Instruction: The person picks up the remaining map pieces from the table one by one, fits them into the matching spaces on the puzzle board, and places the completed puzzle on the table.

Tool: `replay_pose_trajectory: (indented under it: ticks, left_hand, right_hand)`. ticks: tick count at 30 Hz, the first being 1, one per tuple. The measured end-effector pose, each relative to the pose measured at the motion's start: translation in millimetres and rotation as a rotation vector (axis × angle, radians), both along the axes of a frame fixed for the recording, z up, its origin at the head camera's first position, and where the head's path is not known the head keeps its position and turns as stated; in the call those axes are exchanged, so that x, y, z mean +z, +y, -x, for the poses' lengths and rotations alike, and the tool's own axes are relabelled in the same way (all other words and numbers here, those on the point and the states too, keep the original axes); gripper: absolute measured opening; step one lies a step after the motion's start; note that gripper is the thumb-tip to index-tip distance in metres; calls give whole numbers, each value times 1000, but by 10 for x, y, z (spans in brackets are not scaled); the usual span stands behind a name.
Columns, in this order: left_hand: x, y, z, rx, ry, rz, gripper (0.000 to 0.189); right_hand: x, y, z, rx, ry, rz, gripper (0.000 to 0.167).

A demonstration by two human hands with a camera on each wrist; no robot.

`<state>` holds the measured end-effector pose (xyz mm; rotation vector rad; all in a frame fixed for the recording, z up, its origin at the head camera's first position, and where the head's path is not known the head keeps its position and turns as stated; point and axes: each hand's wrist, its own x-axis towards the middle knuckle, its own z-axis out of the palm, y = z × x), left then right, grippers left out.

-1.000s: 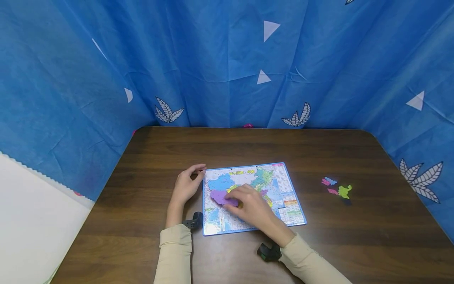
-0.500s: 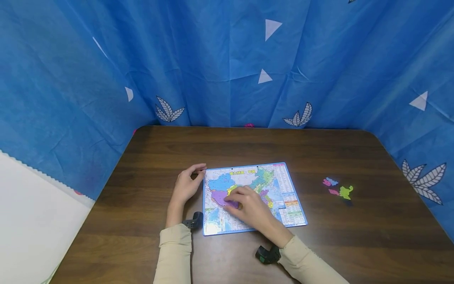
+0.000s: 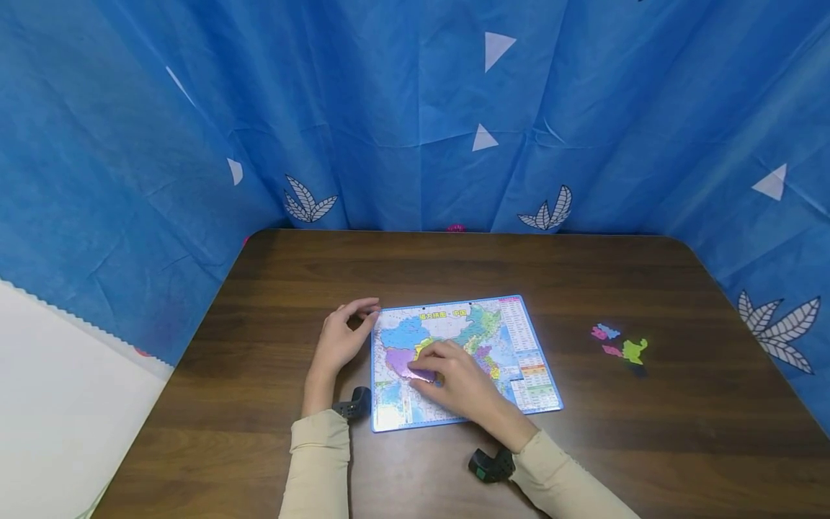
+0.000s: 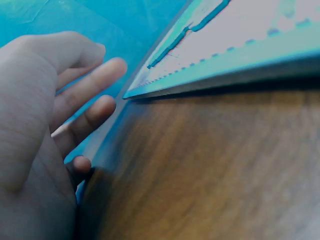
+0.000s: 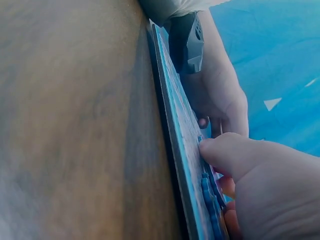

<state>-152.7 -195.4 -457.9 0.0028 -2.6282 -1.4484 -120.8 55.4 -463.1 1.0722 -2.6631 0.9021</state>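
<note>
At eight o'clock of the head view lies a white surface (image 3: 58, 404). Next comes the left hand (image 3: 341, 339), its grip relaxed, fingers loosely extended beside the board's ten o'clock corner; whether a fingertip touches it I cannot tell. A black wrist device (image 3: 355, 404) sits at that wrist. The map board (image 3: 397, 418) lies slightly turned on the dark wooden bench (image 3: 227, 447), the blue curtain (image 3: 389, 144) at twelve o'clock beyond. The purple piece (image 3: 398, 360) is on the board's nine o'clock side, just below a blue region (image 3: 402, 334). The right hand (image 3: 459, 376) reaches in from five o'clock, its grip pinching that piece's four o'clock end between thumb and fingers; whether the piece lies fully flat is hidden. Off the board toward three o'clock rest loose pieces: two pink (image 3: 612, 350), one light blue (image 3: 609, 331), one yellow-green (image 3: 633, 351).
</note>
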Motion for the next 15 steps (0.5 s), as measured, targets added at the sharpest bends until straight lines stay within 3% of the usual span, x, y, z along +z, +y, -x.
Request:
replay_pose_trajectory:
  ticks: [6,15]
  left_hand:
    - [7,13,-7,-33,-16,14,33]
    - [22,23,3,-65,-51,39,33]
  right_hand:
    - [5,-2,-6,6,22,21,20]
    - [23,5,-3,-9,-44,-21,25]
